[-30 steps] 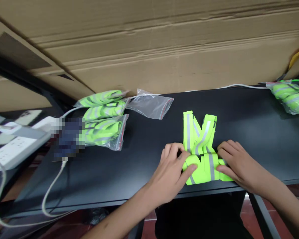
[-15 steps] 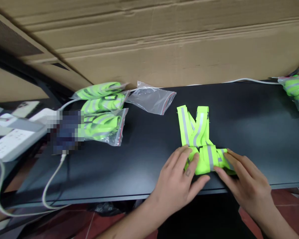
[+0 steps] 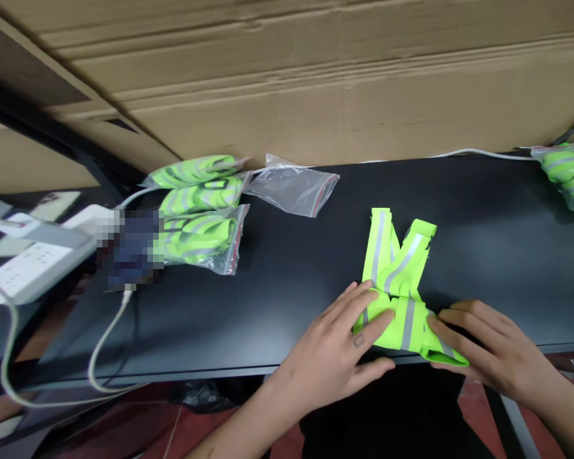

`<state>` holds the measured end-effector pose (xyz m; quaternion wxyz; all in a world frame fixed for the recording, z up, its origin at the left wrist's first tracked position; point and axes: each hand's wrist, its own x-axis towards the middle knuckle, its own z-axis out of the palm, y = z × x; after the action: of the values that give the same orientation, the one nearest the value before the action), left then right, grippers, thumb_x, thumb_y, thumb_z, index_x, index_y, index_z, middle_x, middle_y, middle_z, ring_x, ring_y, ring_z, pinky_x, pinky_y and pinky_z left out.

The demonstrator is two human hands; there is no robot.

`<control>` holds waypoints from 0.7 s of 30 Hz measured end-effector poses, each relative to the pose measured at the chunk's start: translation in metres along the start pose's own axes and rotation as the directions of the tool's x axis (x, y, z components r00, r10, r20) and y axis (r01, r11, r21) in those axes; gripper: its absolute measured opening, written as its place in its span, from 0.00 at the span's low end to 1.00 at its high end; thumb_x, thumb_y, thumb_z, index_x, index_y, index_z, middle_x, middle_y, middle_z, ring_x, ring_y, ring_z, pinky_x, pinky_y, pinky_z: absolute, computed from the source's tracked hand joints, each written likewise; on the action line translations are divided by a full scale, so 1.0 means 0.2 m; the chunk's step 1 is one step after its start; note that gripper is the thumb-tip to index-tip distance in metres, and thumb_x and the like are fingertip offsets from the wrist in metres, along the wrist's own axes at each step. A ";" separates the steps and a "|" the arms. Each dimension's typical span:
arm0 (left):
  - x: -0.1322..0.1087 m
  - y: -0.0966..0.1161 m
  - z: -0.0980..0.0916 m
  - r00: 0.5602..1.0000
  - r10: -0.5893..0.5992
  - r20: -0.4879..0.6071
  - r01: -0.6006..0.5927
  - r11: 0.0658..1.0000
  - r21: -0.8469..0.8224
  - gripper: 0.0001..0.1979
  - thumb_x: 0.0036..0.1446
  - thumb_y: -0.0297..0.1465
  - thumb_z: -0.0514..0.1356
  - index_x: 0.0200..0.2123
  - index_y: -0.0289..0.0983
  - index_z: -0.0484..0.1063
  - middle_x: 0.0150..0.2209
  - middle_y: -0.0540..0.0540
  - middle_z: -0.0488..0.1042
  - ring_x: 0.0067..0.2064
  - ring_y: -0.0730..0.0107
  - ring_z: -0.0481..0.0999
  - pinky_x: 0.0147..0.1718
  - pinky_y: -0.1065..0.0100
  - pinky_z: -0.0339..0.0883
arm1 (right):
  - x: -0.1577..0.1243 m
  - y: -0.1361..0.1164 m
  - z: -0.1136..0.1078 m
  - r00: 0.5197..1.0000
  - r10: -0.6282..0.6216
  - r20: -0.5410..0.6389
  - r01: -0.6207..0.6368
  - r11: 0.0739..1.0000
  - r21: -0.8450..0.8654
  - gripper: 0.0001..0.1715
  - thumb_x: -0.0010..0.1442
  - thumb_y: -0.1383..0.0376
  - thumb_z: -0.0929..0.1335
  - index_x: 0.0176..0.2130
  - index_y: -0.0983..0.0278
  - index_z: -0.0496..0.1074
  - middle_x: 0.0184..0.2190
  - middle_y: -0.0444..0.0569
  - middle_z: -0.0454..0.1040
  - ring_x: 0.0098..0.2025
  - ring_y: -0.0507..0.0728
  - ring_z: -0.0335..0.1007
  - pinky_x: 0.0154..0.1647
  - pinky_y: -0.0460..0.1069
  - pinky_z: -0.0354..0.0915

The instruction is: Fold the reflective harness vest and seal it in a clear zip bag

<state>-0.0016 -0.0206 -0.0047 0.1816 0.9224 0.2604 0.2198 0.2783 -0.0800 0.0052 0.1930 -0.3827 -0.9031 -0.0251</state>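
A neon-green reflective strap vest (image 3: pixel 406 322), folded into a bundle with grey reflective stripes, lies at the front edge of the black table. Two strap loops stick out from its far side in a V. My left hand (image 3: pixel 339 344) rests on the left end of the bundle, its fingers spread and pressing down, the thumb apart. My right hand (image 3: pixel 488 347) pinches the right end, with the fingers on top and the thumb mostly hidden beneath. That right end hangs slightly past the table edge.
An opened clear zip bag (image 3: pixel 296 188) lies near the cardboard (image 3: pixel 316 108) at the back. Several bagged green vests (image 3: pixel 201 236) are stacked at left, another bagged bundle (image 3: pixel 571 175) at far right. A white power strip (image 3: pixel 29 261) and a white cable (image 3: pixel 95 357) run along the left.
The vest has turned clockwise, its straps tilting right and its right end coming nearer the table edge. My right hand has shifted slightly right and down, while my left hand stays on the bundle.
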 end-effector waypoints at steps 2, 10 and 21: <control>-0.01 -0.01 0.00 1.000 0.007 0.020 -0.007 1.000 0.014 0.19 0.66 0.37 0.61 0.56 0.36 0.67 0.57 0.37 0.70 0.66 0.52 0.66 0.63 0.48 0.67 | 0.02 0.00 0.01 1.000 0.009 -0.013 -0.008 1.000 0.008 0.12 0.69 0.63 0.66 0.47 0.69 0.74 0.42 0.55 0.78 0.46 0.60 0.73 0.44 0.54 0.72; -0.04 -0.01 0.00 0.999 0.053 0.007 -0.053 0.998 0.028 0.14 0.66 0.32 0.61 0.52 0.33 0.68 0.56 0.35 0.72 0.66 0.50 0.67 0.64 0.50 0.67 | -0.04 -0.06 0.04 0.999 0.039 -0.031 -0.034 0.984 0.172 0.20 0.71 0.74 0.58 0.58 0.69 0.69 0.49 0.57 0.76 0.57 0.59 0.69 0.55 0.54 0.68; -0.06 -0.01 -0.01 0.997 0.071 -0.008 -0.071 0.997 -0.034 0.14 0.66 0.28 0.61 0.54 0.33 0.69 0.57 0.33 0.72 0.67 0.49 0.65 0.62 0.49 0.68 | 0.07 -0.03 0.08 0.979 0.157 -0.127 -0.107 0.937 0.331 0.12 0.60 0.64 0.74 0.40 0.65 0.69 0.31 0.48 0.75 0.39 0.58 0.75 0.37 0.53 0.70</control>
<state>-0.0117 -0.0259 -0.0073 0.1885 0.9272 0.2242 0.2336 0.2597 -0.0722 -0.0034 0.3224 -0.4027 -0.8500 0.1070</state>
